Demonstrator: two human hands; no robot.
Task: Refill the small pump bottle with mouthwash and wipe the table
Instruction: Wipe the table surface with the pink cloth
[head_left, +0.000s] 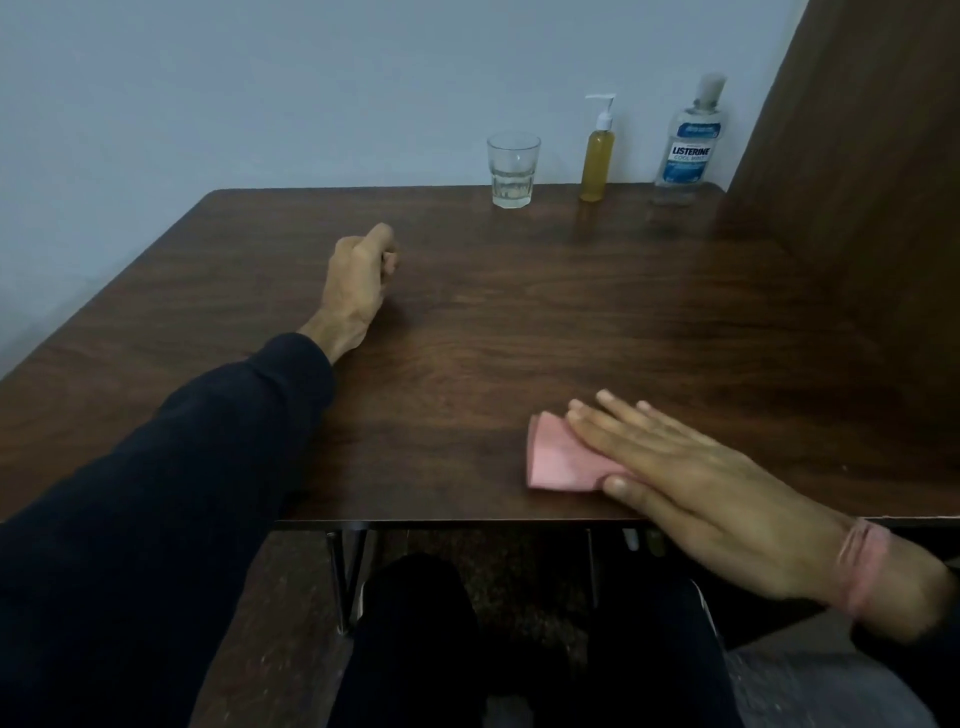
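The right hand (691, 473) lay flat, fingers straight and together, pressing a folded pink cloth (558, 460) onto the table (467, 322) near its front edge, covering the cloth's right part. The left hand (358, 283) rested curled, apparently empty. The pump bottle (597, 161) stood at the back edge between a glass (512, 169) and the mouthwash bottle (688, 145), whose cap was blurred.
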